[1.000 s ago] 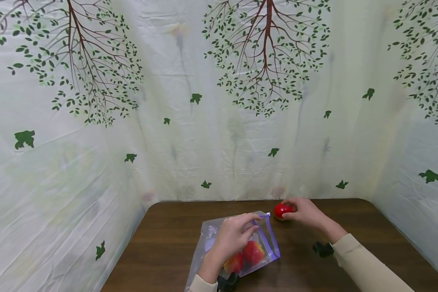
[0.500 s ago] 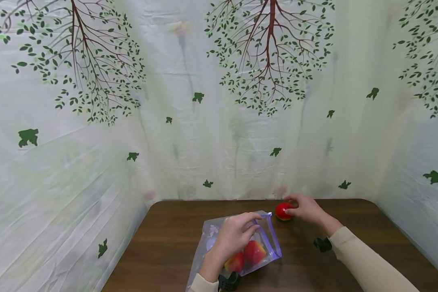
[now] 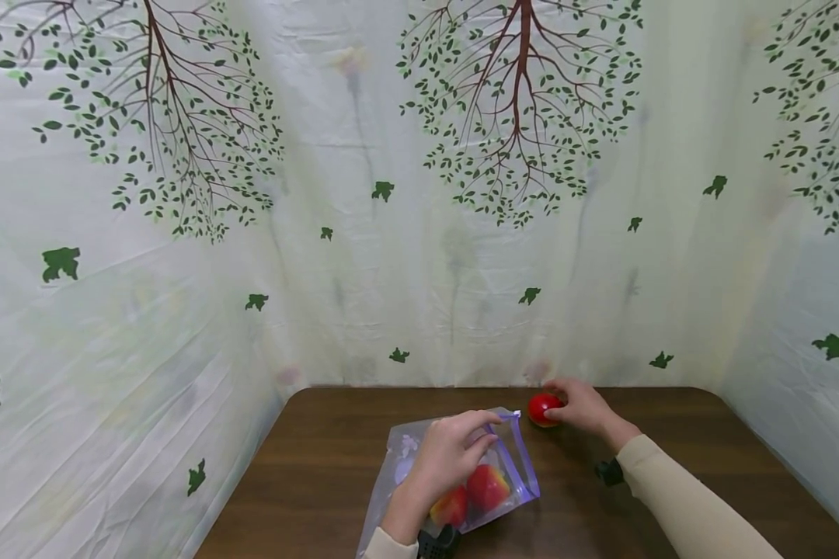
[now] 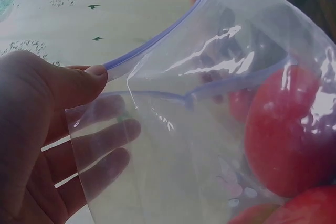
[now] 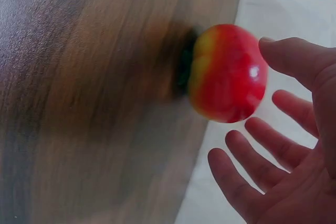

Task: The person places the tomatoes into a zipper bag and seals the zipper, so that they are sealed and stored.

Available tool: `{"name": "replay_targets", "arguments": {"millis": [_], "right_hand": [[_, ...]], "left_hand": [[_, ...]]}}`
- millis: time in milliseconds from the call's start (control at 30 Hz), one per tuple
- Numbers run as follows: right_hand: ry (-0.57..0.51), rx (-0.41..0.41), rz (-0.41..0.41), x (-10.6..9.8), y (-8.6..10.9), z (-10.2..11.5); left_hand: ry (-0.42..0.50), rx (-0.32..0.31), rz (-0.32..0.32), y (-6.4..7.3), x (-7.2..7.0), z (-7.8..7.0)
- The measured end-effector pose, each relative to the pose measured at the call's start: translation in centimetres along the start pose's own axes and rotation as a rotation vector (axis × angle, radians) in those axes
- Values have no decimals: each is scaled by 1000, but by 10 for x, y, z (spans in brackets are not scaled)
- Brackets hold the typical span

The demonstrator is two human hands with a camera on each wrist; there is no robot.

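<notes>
A clear zip bag (image 3: 407, 450) with a purple zip edge lies on the table, its mouth spread toward the right. My left hand (image 3: 447, 458) pinches the rim of that mouth; in the left wrist view the thumb (image 4: 86, 83) presses the zip strip, with the other fingers showing through the plastic. Red-and-yellow apples (image 3: 488, 487) are inside the bag. Another glossy apple (image 5: 228, 74) rests on the table beyond the bag's mouth. Around its near side my right hand (image 3: 584, 409) holds its thumb and fingers spread, the thumb tip at the skin, without a closed grip.
The brown wooden table (image 3: 308, 466) ends at a pale curtain (image 3: 454, 326) printed with trees and leaves, which also runs along both sides. Dark wrist cameras (image 3: 610, 471) sit on both wrists.
The right hand stays at the loose apple, with its forearm shifted slightly left. The left hand and bag hold their place. The whole head view has drifted slightly.
</notes>
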State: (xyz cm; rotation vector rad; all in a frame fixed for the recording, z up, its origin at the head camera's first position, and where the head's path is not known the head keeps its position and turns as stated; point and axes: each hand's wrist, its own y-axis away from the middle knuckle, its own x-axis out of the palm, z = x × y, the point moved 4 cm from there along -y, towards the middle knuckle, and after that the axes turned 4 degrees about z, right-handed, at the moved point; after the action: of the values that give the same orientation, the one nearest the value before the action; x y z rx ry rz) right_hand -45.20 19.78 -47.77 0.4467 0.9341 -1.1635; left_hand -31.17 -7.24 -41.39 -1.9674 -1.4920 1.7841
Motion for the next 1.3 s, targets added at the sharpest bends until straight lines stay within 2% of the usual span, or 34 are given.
{"name": "replay_targets", "arguments": {"millis": [67, 300, 433, 833, 1300], "right_hand": [[5, 2, -1, 2, 0, -2], [-74, 122, 29, 8, 1, -9], [-82, 154, 42, 11, 0, -13], [-60, 117, 40, 16, -2, -19], [-44, 156, 24, 19, -1, -22]], "left_hand": [[-1, 3, -3, 0, 0, 0], [-3, 10, -2, 0, 1, -1], [-10, 7, 3, 0, 1, -1], [6, -10, 16, -1, 1, -1], [7, -1, 11, -1, 0, -2]]}}
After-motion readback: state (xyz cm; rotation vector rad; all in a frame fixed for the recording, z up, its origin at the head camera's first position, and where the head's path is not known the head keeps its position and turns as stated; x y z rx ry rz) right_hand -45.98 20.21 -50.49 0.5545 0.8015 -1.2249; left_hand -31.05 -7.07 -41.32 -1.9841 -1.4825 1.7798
